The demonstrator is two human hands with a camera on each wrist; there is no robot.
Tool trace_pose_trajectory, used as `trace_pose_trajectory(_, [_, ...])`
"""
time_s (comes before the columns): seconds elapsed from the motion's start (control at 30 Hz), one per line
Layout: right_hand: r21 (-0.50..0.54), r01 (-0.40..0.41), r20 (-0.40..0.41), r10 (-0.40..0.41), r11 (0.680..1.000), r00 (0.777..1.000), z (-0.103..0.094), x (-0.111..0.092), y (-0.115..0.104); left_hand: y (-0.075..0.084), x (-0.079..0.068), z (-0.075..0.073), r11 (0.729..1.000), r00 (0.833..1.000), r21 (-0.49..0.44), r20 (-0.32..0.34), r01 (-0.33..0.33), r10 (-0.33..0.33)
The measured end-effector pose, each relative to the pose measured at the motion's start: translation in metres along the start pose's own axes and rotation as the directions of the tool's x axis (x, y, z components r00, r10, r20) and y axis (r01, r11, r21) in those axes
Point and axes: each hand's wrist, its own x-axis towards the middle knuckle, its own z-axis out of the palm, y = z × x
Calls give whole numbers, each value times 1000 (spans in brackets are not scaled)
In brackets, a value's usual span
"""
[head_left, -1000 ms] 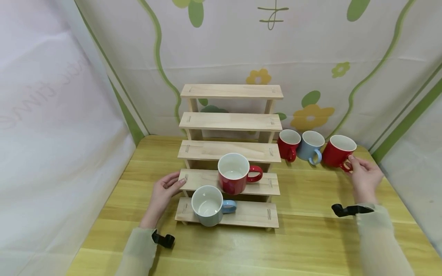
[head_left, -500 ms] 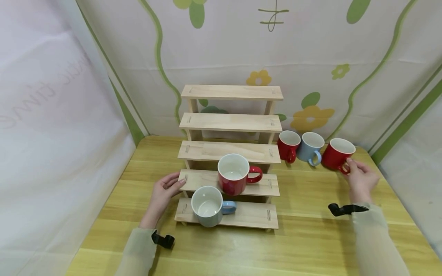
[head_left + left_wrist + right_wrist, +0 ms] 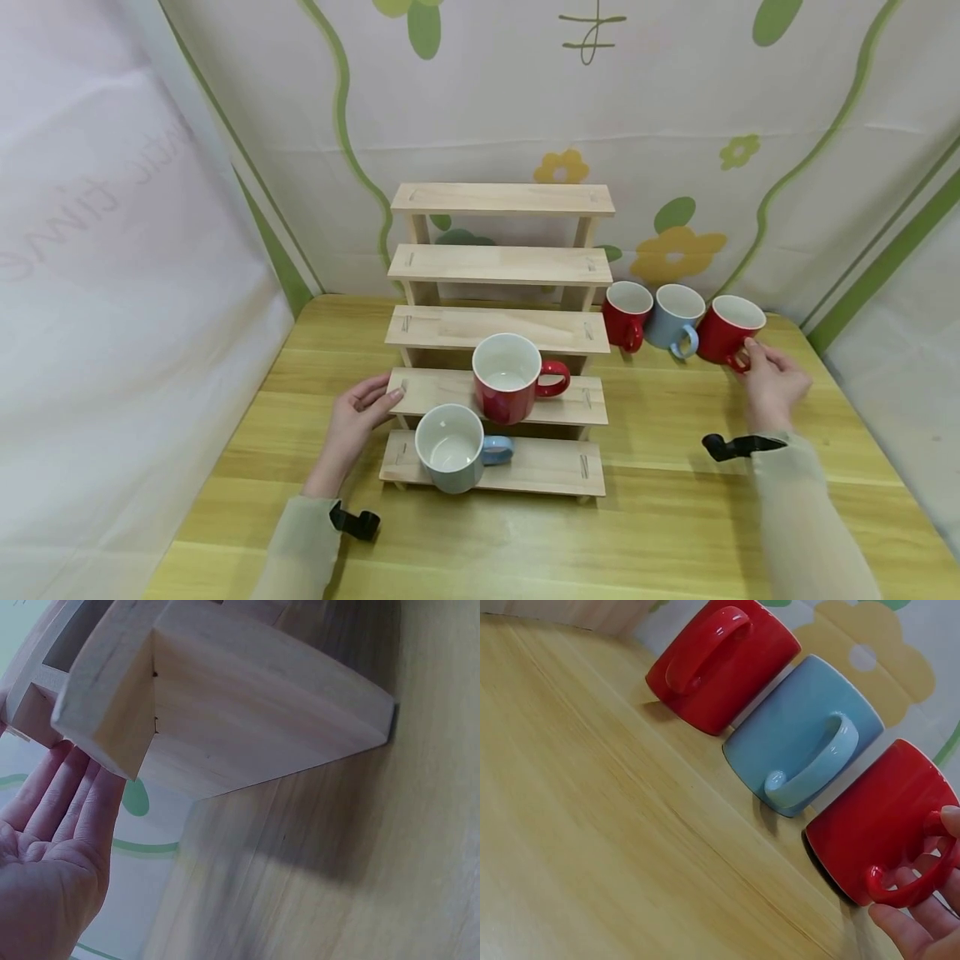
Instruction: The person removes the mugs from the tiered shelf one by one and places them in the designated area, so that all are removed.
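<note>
My left hand [image 3: 358, 414] holds the left end of a stepped wooden shelf [image 3: 442, 387] at its second step from the bottom, thumb on top. In the left wrist view its fingers reach up against the underside of the wood. At the far right, my right hand [image 3: 776, 385] grips the handle of a red mug [image 3: 722, 335], fingers through the loop in the right wrist view. This mug stands upright beside a light blue mug [image 3: 802, 735], and another red mug [image 3: 724, 667] is at the far end of that row, near the shelf.
On the lowest step sits a light blue mug [image 3: 450, 458], and one step up a red mug [image 3: 507, 392]; both handles point right. Three bare steps rise behind them. A patterned cloth [image 3: 480, 100] hangs close behind the wooden table [image 3: 660, 517].
My right hand has shifted left with the red mug, bringing it closer to the light blue one. The left hand stays in place on the shelf.
</note>
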Motion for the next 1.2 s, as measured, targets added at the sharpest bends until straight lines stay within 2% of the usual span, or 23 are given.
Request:
trace_pose_trajectory(0.3, [13,8,-30,-8,1000,1000,4,0,3,0,-1,0,1000,1000,-2,-7,-1,1])
trace_pose_trajectory(0.57, [46,2,10,-3,999,1000,4,-3,2,1,-1,0,1000,1000,-1,-8,-12,12])
trace_pose_trajectory(0.63, [31,7,14,-7,999,1000,3,-3,1,1,-1,0,1000,1000,3,-4,-16,16])
trace_pose_trajectory(0.73, [-77,16,5,-15,997,1000,0,-4,0,0,0,0,1000,1000,5,0,-21,21])
trace_pose_trajectory(0.87, [-212,29,2,-30,977,1000,-3,-4,-4,0,0,0,1000,1000,3,0,-24,24])
trace_pose_trajectory(1.03, [-205,54,35,-47,977,998,-2,-6,-16,0,0,0,1000,1000,4,2,-23,23])
trace_pose_trajectory(1.2, [-153,149,83,-138,977,987,5,-16,-34,0,0,0,1000,1000,1,-2,-15,15])
